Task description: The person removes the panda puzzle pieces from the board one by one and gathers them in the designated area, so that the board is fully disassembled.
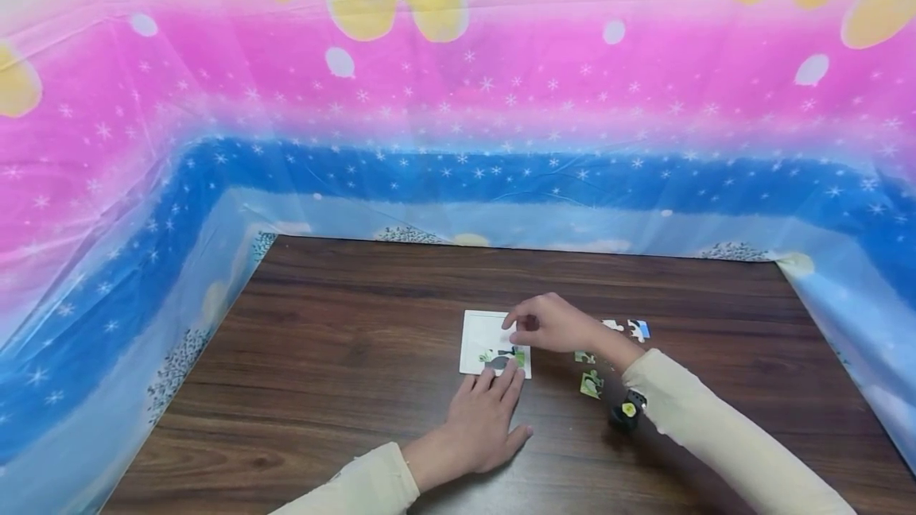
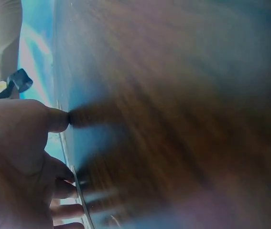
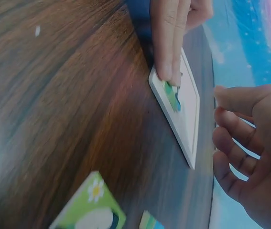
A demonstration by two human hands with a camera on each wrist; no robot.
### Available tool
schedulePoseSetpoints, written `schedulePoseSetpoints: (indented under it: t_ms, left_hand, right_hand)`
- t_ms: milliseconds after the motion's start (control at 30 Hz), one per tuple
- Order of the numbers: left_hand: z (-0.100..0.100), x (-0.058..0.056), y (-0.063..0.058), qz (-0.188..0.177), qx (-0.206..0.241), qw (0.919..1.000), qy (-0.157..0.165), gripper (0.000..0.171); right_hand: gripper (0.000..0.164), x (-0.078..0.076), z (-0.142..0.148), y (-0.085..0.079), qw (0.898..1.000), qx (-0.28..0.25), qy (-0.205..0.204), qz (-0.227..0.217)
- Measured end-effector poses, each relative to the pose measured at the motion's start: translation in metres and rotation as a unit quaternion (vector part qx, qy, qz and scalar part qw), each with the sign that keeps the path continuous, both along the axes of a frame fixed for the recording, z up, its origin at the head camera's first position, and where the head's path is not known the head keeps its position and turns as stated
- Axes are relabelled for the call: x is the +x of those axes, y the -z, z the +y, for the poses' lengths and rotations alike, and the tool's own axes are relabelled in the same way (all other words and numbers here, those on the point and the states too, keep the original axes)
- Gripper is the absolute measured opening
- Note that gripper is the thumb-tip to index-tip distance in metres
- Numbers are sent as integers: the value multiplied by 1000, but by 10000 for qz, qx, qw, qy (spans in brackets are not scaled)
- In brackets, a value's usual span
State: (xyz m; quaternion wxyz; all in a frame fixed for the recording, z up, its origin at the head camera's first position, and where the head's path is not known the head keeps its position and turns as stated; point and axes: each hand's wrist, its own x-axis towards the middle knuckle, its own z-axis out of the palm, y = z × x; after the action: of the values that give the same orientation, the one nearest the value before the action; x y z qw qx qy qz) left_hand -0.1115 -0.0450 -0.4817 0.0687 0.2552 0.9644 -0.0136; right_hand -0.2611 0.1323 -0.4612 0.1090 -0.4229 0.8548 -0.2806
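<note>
A white square puzzle board (image 1: pixel 472 332) lies on the table, with a few joined green-and-grey puzzle pieces (image 1: pixel 497 360) along its near side. My left hand (image 1: pixel 481 427) lies palm down with straight fingers, their tips resting on the board's near edge and pieces. Over the board's right side hovers my right hand (image 1: pixel 561 324), fingers loosely bent, thumb and forefinger apart. Between them, the right wrist view shows nothing held. To the right lie several loose pieces, among them a green puzzle piece (image 1: pixel 591 384) and a white-and-blue puzzle piece (image 1: pixel 639 330); the right forearm partly covers this group.
The dark wooden table (image 1: pixel 322 340) reaches back to a pink and blue patterned cloth (image 1: pixel 429 118) that surrounds it on the far side and both flanks. A black device with a yellow mark (image 1: pixel 627 410) sits at the right wrist.
</note>
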Motion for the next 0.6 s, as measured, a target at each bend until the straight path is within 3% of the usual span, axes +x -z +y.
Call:
schedulePoseSetpoints:
  t_ms: [367, 600]
  left_hand:
    - [-1, 0, 5, 159, 67, 9998, 87, 74]
    - [-2, 2, 0, 89, 57, 9998, 143, 74]
  right_hand:
    - [15, -9, -26, 15, 9981, 192, -522, -273]
    - [16, -13, -30, 19, 9952, 265, -838, -429]
